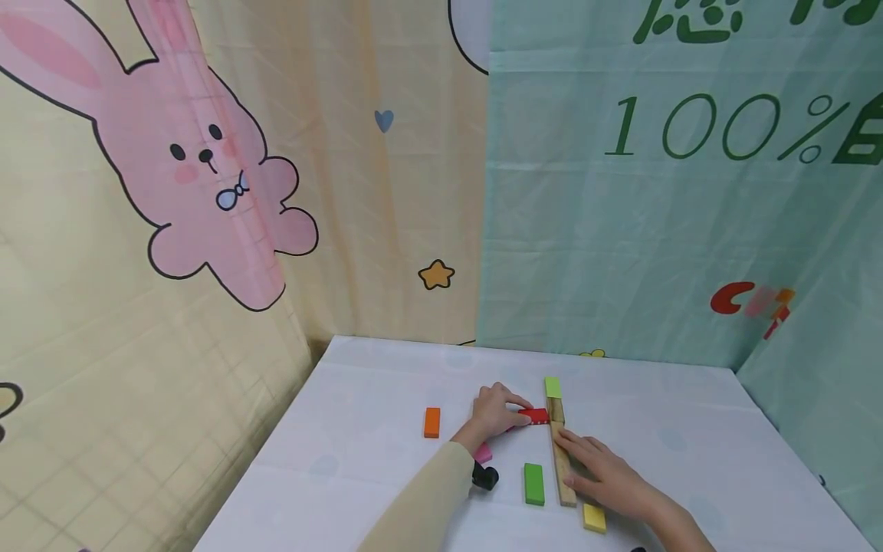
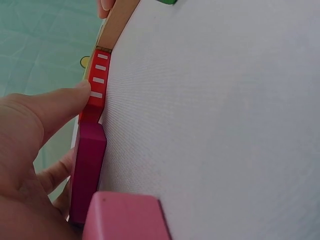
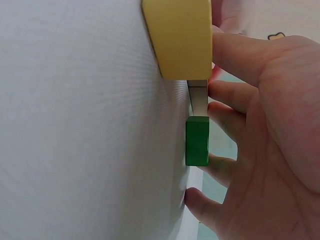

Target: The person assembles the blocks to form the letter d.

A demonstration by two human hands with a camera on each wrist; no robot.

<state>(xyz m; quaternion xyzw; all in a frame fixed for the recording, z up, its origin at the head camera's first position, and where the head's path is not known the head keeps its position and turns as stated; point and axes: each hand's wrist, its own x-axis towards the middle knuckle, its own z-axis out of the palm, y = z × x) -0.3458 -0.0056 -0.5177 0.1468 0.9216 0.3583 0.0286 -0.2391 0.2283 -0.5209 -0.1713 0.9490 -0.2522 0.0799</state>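
My left hand [image 1: 493, 410] pinches a red block [image 1: 535, 416] with white marks; the left wrist view shows the thumb against the red block [image 2: 97, 87]. One end of the red block meets a line of wooden blocks [image 1: 560, 452], which has a light green block [image 1: 553, 387] at its far end. Beneath the left hand lie a purple block [image 2: 89, 170] and a pink block [image 2: 125, 217]. My right hand [image 1: 607, 471] rests along the right side of the wooden line, fingers extended. Close to its wrist is a yellow block [image 1: 594, 518].
A green block [image 1: 534, 484] lies left of the wooden line, and an orange block [image 1: 431, 422] sits farther left. At the left wrist is a small black device [image 1: 486, 477]. The white table [image 1: 372, 383] is backed by printed curtains [image 1: 386, 192].
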